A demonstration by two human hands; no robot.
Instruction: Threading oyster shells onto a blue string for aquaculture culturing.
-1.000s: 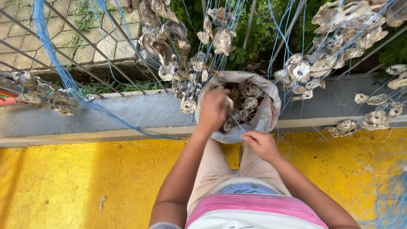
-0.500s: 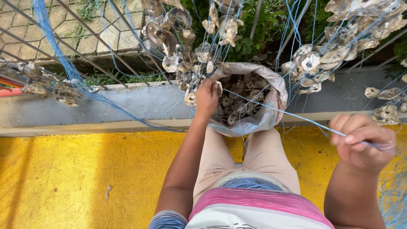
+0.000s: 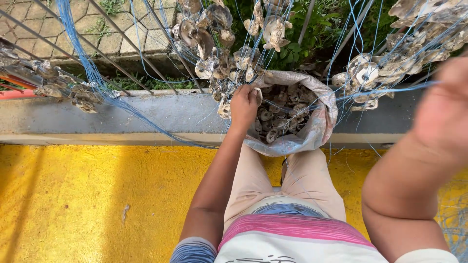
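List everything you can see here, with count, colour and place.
sack: one, grey, open, at the ledge in front of the knees
shells: many, grey-brown, in the sack and strung on lines above
lines: many, blue, hanging across the top
ledge: one, grey concrete, across the middle
floor: yellow, below the ledge
paving: grey, top left
plants: green, top centre
left hand: holds a shell at the sack's rim
right hand: blurred, raised at right, near a line

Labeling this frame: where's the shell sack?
Head view, centre: the sack sits open on the knees against the grey ledge, with the left hand at its left rim.
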